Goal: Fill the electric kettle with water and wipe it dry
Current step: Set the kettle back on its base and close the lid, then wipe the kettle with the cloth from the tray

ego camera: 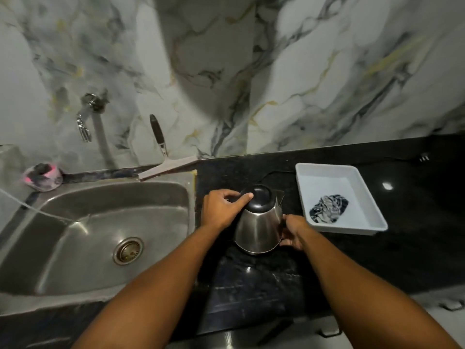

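Kettle [258, 229] stands between left grip [221, 209] and right grip [293, 231].

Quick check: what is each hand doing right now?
Left hand: fingers on the black lid of the kettle, thumb across it.
Right hand: closed on the kettle's side, apparently at the handle.

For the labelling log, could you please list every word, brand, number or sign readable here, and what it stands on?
None can be read.
Kettle: steel body and black lid show no legible marking.
White tray: plain; the cloth in it carries a pattern, not text.
Sink drain: any stamping is too blurred.
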